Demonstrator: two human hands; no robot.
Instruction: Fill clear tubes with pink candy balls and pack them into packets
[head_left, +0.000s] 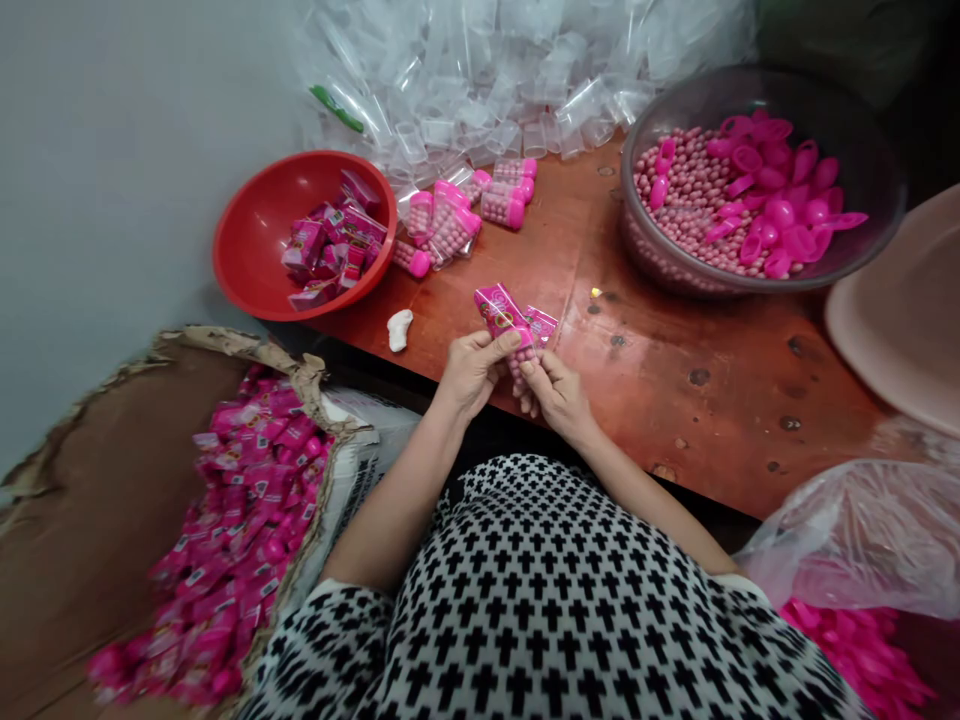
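head view: we log left hand (pixel 472 375) and right hand (pixel 559 398) pinched together on a pink sachet (pixel 499 312) above the red-brown table (pixel 675 350) — some filled clear tubes (pixel 450 220) done, the bowl (pixel 628 235) of pink beads (pixel 675 205) and pink caps (pixel 780 212) far from empty.

The left hand (pixel 472 375) and right hand (pixel 559 398) are raised close together, each pinching between thumb and fingers.

Pale grey wall (pixel 97 200), scuffed reddish-brown tabletop (pixel 697 340)
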